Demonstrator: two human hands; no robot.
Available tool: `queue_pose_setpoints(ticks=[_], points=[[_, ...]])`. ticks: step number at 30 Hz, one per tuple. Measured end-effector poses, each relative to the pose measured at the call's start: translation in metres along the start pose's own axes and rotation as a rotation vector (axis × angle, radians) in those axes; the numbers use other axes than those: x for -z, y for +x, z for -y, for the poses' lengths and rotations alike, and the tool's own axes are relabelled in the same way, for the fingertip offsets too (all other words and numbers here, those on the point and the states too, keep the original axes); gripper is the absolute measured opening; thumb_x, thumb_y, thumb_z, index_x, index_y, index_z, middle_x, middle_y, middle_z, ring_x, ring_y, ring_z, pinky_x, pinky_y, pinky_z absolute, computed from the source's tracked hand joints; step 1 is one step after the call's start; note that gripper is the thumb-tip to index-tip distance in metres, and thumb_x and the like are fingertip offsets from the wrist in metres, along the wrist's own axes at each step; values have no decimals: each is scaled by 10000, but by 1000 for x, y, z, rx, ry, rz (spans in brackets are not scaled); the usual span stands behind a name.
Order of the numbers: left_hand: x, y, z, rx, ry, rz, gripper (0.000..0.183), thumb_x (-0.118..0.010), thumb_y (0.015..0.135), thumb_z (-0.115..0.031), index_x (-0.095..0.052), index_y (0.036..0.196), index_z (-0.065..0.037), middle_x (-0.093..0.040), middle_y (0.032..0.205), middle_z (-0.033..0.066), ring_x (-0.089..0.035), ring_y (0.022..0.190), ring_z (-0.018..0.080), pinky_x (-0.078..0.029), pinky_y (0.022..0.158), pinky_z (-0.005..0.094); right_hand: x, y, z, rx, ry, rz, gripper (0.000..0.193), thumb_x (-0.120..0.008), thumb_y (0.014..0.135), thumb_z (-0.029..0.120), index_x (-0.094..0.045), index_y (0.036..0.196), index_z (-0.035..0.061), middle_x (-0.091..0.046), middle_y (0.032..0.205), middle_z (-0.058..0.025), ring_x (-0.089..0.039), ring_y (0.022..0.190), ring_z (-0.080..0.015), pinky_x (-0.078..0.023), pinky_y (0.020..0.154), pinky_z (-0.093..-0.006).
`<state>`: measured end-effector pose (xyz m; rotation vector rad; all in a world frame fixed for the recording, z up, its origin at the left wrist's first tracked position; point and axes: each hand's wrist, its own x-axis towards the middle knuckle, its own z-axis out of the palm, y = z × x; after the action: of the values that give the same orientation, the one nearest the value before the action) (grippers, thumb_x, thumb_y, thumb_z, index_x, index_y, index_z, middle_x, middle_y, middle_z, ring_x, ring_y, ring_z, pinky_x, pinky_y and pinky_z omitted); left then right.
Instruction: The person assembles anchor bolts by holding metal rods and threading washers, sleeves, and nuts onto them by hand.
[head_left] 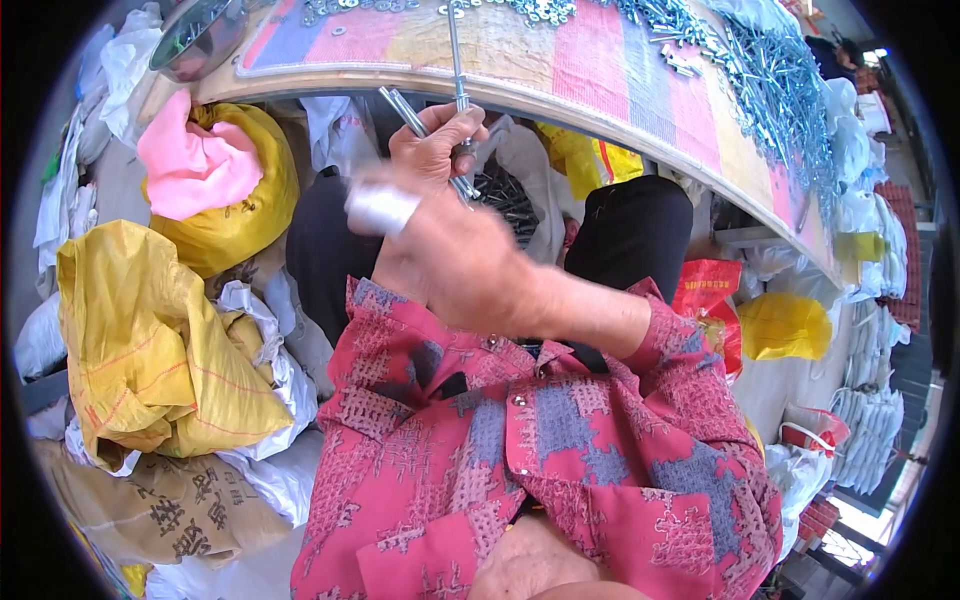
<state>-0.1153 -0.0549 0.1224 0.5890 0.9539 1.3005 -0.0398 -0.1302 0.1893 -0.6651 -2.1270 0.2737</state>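
Observation:
My left hand (436, 148) is raised in front of the table edge, shut on a few long metal bolts (458, 70) that stick up and to the left. My right hand (455, 262) crosses in front of it from the right, blurred by motion, and one finger (380, 208) has a white wrap. Blur hides whether the right hand holds anything. Both arms wear red and blue patterned sleeves (560, 430).
A curved table (560, 60) with a striped pink, yellow and blue cloth carries heaps of long bolts (770, 80) and nuts (545, 10). A metal bowl (195, 35) stands at its left end. Yellow sacks (150, 350), a pink cloth (190, 165) and white bags (875, 400) crowd the floor.

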Motion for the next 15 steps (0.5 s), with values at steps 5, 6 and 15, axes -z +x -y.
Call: queue_pose_setpoints(ticks=[5, 6, 15], points=[[-3, 2, 19, -104, -175, 58, 106, -691, 807, -26, -648, 891, 23, -656, 776, 56, -565, 599, 71, -399, 490, 191, 10, 0, -93, -551, -135, -172, 304, -569, 873, 58, -541, 1167, -17, -632, 966, -227, -653, 786, -327, -519, 649, -387], [-1, 10, 25, -119, -177, 38, 112, -685, 810, -20, -643, 900, 32, -660, 805, 69, -595, 640, 84, -433, 515, 200, 0, -7, -80, -522, -154, -76, 313, -570, 872, 56, -533, 1171, -28, -618, 1015, -238, -647, 834, -346, -519, 677, -394], [-4, -4, 15, -230, 91, 2, 151, -728, 801, -69, -660, 897, 26, -670, 759, 46, -598, 639, 74, -449, 536, 207, 26, 13, -99, -688, -124, -100, 283, -709, 828, 205, -616, 910, -50, -647, 819, -165, -638, 740, -221, -499, 665, -327]])
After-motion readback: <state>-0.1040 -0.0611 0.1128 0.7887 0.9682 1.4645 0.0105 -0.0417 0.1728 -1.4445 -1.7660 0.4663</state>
